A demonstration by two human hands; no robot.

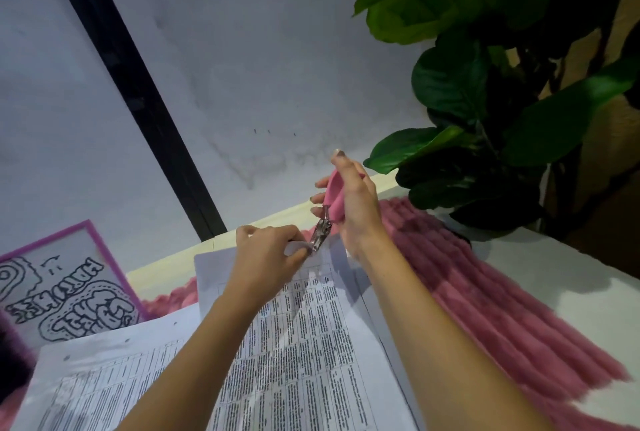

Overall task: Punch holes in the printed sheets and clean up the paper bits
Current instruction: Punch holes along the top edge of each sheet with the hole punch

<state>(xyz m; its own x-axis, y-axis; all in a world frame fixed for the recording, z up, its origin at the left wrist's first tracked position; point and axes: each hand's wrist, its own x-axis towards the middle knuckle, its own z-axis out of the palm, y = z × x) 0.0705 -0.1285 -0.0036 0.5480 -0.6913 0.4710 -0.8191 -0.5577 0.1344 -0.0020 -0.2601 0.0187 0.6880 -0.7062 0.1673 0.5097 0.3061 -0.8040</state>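
Observation:
A printed sheet (311,333) covered with table text lies before me on a stack of similar sheets. My left hand (266,257) pinches its far top edge and lifts it a little. My right hand (353,202) is closed around a pink-handled hole punch (334,195), held upright. The punch's metal jaws (318,236) sit on the paper edge right beside my left fingertips. Another printed sheet (114,378) lies at the lower left, with small punched holes along its top margin.
A pink fluffy mat (485,292) covers the white table (568,264) under the papers. A purple-framed drawing (65,292) leans at the left against the wall. A large-leafed green plant (491,84) stands at the right rear. A black vertical bar (138,94) runs up the wall.

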